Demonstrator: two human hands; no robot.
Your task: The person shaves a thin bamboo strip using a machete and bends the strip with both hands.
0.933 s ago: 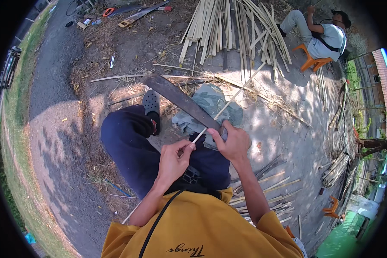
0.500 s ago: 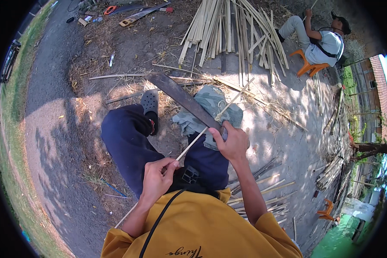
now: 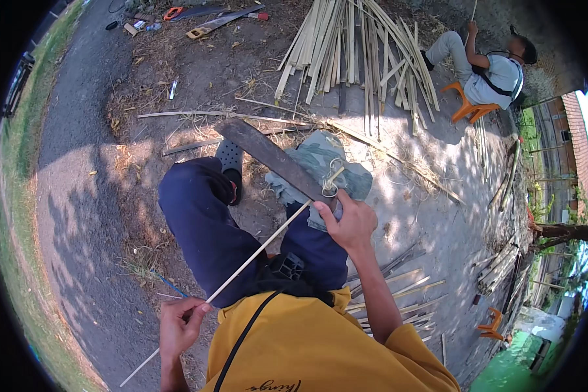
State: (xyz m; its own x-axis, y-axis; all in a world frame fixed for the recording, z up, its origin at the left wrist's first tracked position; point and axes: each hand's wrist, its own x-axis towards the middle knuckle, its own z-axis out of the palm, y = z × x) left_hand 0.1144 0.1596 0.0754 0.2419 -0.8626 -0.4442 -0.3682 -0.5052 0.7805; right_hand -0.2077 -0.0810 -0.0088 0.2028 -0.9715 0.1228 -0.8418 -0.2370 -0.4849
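Centre frame, gripped knife (image 3: pixel 268 154) in right hand (image 3: pixel 353 223) against strip (image 3: pixel 248 262), over cloth (image 3: pixel 357 172); lower left, pinched strip in left hand (image 3: pixel 180 325).

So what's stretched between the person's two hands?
A thin pale strip, running from the left hand to the dark blade at the right hand, as the head view shows.

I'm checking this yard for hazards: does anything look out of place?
Mildly, yes: a saw lies loose on the dirt, an odd place for a sharp tool. Curled shavings bunch beside the blade, but nothing looks clearly damaged.
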